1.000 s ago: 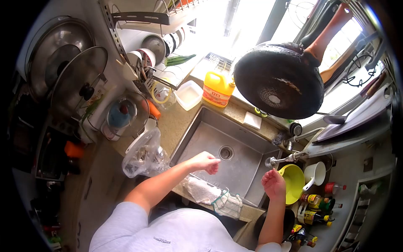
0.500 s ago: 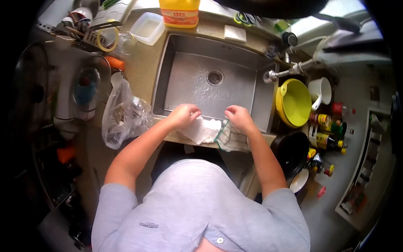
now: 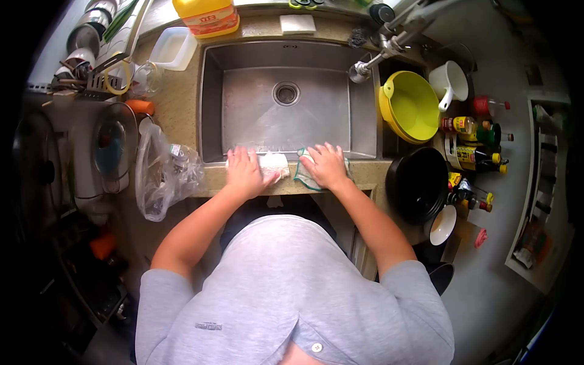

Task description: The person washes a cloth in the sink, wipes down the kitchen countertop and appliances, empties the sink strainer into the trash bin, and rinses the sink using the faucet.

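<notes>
Palm down with its fingers spread, my left hand (image 3: 245, 173) rests on a white cloth (image 3: 275, 164) laid over the sink's front edge. Beside it, my right hand (image 3: 325, 165) presses flat on a second, pale cloth with green edging (image 3: 306, 176). Parts of both cloths are hidden under the palms. In front of the hands is a steel sink (image 3: 316, 91) with a wet bottom and a round drain (image 3: 286, 93).
A clear plastic bag (image 3: 155, 176) lies left of the sink. Yellow basins (image 3: 413, 106), a black pot (image 3: 417, 182) and several bottles stand to the right. The faucet (image 3: 360, 72) reaches over the right side. A yellow jug (image 3: 210, 18) and plastic container (image 3: 173, 48) are behind.
Both hands have gone from pinching the cloths' edges above the counter to lying flat on them. The cloths now lie on the front edge. The view has shifted.
</notes>
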### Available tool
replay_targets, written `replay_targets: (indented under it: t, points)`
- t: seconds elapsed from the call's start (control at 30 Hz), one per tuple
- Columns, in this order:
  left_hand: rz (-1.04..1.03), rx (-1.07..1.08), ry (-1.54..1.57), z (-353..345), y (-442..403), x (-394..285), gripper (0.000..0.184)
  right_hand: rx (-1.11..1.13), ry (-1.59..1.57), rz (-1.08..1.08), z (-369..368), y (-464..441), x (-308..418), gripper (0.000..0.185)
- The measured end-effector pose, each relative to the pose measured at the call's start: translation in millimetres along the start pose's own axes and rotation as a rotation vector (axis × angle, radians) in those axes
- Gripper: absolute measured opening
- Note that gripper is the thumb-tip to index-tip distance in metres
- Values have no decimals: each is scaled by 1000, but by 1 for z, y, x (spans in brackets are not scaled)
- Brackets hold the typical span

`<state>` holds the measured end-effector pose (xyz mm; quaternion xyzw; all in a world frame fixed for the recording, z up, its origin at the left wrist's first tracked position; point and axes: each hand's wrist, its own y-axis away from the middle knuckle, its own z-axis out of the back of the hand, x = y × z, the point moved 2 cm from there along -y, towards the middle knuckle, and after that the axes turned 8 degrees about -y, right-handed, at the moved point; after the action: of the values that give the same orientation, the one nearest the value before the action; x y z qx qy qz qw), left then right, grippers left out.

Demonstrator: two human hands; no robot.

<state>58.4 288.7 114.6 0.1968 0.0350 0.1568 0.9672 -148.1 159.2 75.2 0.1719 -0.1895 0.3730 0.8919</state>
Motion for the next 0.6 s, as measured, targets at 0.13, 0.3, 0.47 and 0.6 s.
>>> replay_targets:
  t: [0.13, 0.3, 0.47, 0.6]
  points:
    - [-214, -158, 65, -8, 1, -26, 107, -205, -65, 59, 9, 37, -6, 77]
    - [-198, -157, 156, -9, 7, -37, 101, -206, 61, -140, 14, 64, -22, 89]
    - [-477, -205, 256, 0, -26, -70, 69, -212, -6, -105, 7, 58, -19, 86]
    - [-625, -46, 187, -2, -35, -111, 66, -135, -39, 30, 10, 64, -38, 79]
